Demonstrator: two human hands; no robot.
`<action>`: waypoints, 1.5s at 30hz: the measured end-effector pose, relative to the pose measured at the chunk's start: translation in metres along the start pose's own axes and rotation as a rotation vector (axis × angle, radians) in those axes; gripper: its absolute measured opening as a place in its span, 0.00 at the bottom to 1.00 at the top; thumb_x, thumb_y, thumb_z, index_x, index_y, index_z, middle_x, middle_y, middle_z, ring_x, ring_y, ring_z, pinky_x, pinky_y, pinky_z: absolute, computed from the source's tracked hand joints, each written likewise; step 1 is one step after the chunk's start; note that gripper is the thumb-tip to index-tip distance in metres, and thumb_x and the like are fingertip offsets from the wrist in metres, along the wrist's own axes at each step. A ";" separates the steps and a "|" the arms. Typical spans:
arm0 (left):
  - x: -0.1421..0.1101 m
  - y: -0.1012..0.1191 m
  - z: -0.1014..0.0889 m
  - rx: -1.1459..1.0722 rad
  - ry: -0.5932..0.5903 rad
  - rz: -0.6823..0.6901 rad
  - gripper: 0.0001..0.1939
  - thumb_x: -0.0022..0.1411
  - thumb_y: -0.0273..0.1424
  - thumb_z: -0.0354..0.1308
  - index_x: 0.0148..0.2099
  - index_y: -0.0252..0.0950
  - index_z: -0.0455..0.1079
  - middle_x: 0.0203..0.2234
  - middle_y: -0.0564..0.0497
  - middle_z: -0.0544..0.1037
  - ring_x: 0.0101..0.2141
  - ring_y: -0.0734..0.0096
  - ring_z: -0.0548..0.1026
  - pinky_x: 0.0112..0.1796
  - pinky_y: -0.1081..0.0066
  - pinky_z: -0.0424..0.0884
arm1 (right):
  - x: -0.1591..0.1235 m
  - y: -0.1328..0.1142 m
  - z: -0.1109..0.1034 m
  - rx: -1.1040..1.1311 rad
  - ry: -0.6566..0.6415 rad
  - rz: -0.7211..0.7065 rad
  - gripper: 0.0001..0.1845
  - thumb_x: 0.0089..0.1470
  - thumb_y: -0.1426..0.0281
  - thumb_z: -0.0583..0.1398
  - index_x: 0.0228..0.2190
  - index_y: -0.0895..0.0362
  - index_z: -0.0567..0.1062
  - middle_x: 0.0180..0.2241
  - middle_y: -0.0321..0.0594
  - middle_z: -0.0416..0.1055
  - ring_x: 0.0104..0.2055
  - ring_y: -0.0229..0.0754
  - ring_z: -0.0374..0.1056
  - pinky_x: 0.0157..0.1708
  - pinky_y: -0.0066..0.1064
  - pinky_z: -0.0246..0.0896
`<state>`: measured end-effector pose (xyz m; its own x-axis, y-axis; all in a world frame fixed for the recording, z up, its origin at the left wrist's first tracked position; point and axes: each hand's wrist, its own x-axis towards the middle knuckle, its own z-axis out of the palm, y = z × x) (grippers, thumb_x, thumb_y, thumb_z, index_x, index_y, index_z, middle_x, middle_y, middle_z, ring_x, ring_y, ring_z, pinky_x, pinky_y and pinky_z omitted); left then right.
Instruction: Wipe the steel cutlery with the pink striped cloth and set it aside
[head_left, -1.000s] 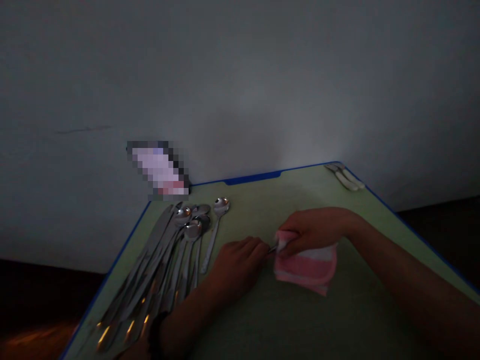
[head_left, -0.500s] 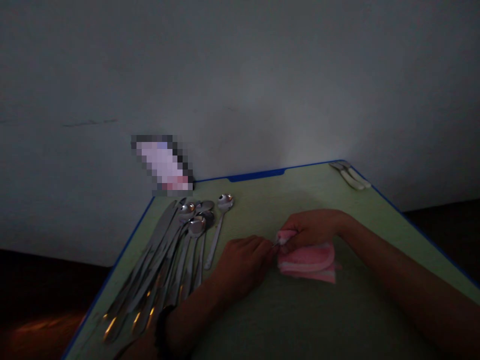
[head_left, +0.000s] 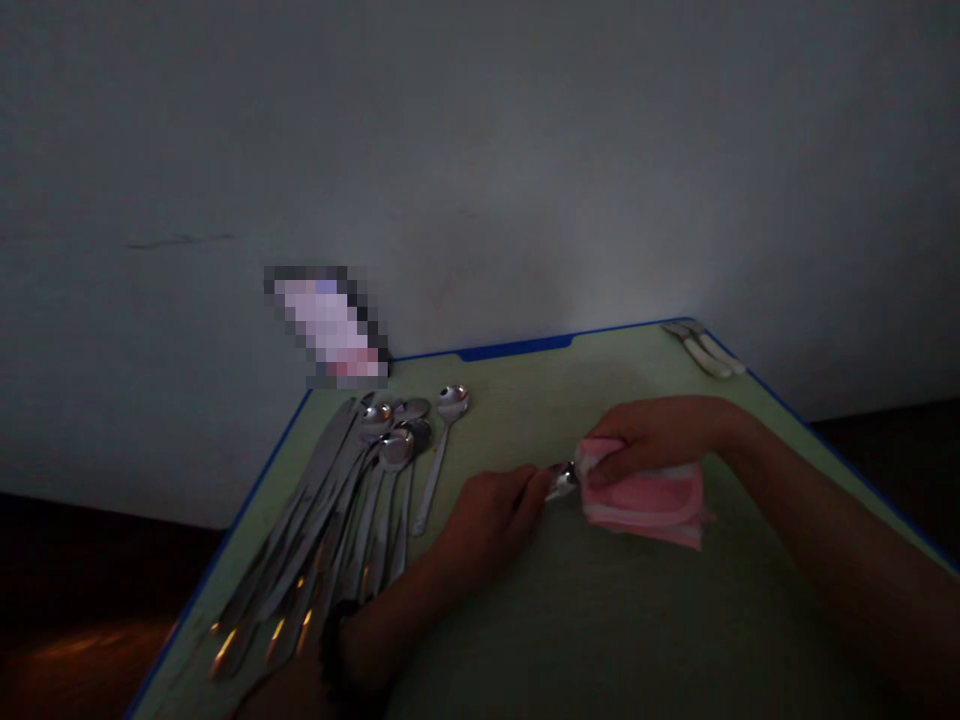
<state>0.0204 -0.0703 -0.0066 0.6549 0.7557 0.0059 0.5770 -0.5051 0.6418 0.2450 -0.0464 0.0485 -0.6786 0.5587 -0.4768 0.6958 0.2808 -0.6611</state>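
The person's left hand (head_left: 491, 515), its wrist circled by a black band (head_left: 336, 650), is closed around one end of a shiny silver metal utensil (head_left: 562, 484). Only a short gleaming stretch of it shows in the gap between the hands, so its kind cannot be told. The right hand (head_left: 651, 438) grips a folded pink cloth with white bands (head_left: 645, 500), thumb pressed over it, right against the far end of the utensil; how much metal lies inside the folds is hidden. The cloth's loose part hangs out beneath the fingers.

Both hands are above the middle of a pale green tabletop with a blue edge (head_left: 570, 400). To the left of the left hand lies a crowded pile of silver metal spoons and knives (head_left: 337, 500), partly hidden by the forearm. A single silver spoon with a round bowl (head_left: 439, 460) lies just beside the pile, bowl toward the grey wall (head_left: 480, 150). At the far right corner rest two forks with off-white handles (head_left: 709, 355), side by side. A pixelated upright rectangular object (head_left: 324, 325) stands at the far left corner.
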 end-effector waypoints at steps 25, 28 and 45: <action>0.003 -0.007 -0.007 -0.280 0.041 -0.116 0.22 0.64 0.38 0.38 0.21 0.35 0.59 0.14 0.58 0.62 0.19 0.77 0.61 0.22 0.77 0.56 | 0.027 -0.040 0.031 -0.484 0.396 0.042 0.19 0.52 0.54 0.52 0.32 0.57 0.70 0.31 0.43 0.72 0.30 0.42 0.66 0.25 0.29 0.49; 0.004 -0.006 -0.007 -0.236 0.033 -0.115 0.22 0.64 0.38 0.38 0.21 0.35 0.61 0.15 0.57 0.63 0.19 0.77 0.61 0.21 0.76 0.55 | 0.028 -0.030 0.026 -0.405 0.330 0.031 0.26 0.50 0.48 0.50 0.33 0.58 0.70 0.29 0.43 0.72 0.28 0.40 0.64 0.24 0.28 0.49; 0.001 0.003 0.000 -0.109 0.010 -0.120 0.22 0.65 0.37 0.40 0.21 0.34 0.60 0.14 0.58 0.61 0.17 0.78 0.61 0.21 0.77 0.52 | 0.014 0.003 0.006 0.095 -0.053 0.065 0.23 0.49 0.51 0.53 0.25 0.60 0.71 0.19 0.32 0.61 0.20 0.30 0.54 0.18 0.21 0.48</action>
<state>0.0232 -0.0709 -0.0050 0.5793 0.8122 -0.0690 0.5944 -0.3630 0.7175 0.2366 -0.0421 0.0364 -0.6457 0.5309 -0.5488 0.7152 0.1688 -0.6782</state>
